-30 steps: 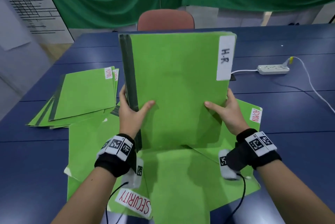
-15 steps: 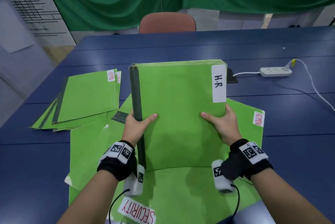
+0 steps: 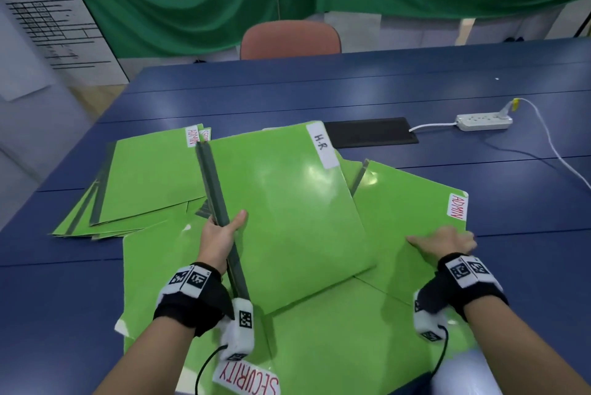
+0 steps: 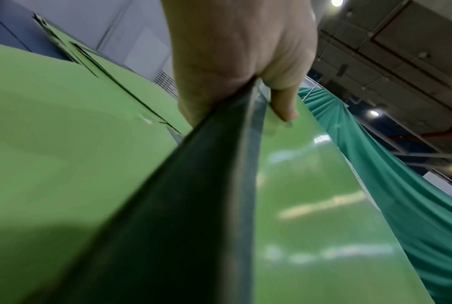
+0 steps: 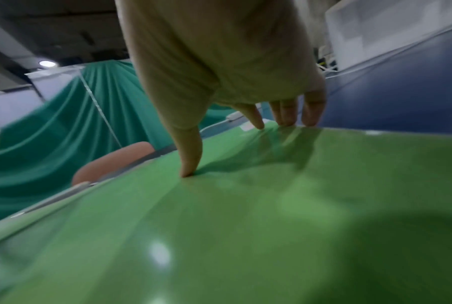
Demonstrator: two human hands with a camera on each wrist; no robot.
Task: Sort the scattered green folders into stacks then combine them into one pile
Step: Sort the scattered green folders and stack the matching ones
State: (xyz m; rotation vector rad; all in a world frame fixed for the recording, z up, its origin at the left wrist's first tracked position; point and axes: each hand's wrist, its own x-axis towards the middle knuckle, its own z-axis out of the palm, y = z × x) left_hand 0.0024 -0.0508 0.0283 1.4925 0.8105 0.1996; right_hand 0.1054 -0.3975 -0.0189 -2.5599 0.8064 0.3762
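My left hand [image 3: 224,230] grips the dark spine of a stack of green folders labelled H.R [image 3: 287,212], thumb on the top cover, the stack tilted over the folders below. In the left wrist view the same hand [image 4: 245,82] pinches that spine [image 4: 219,164]. My right hand [image 3: 444,239] rests with spread fingers on a flat folder labelled ADMIN [image 3: 412,199]; its fingertips [image 5: 191,170] press the green cover [image 5: 245,216]. A SECURITY folder [image 3: 319,346] lies nearest me. Another stack topped by an ADMIN folder [image 3: 147,177] lies at the left.
The folders lie on a blue table [image 3: 351,87]. A black flat pad [image 3: 367,136] sits behind the H.R stack. A white power strip [image 3: 484,121] with a cable lies at the right. A red-brown chair [image 3: 289,39] stands at the far edge.
The H.R stack has come down from upright and tilted back and left. My right hand let go of it and moved right onto the ADMIN folder. My left hand still holds the spine.
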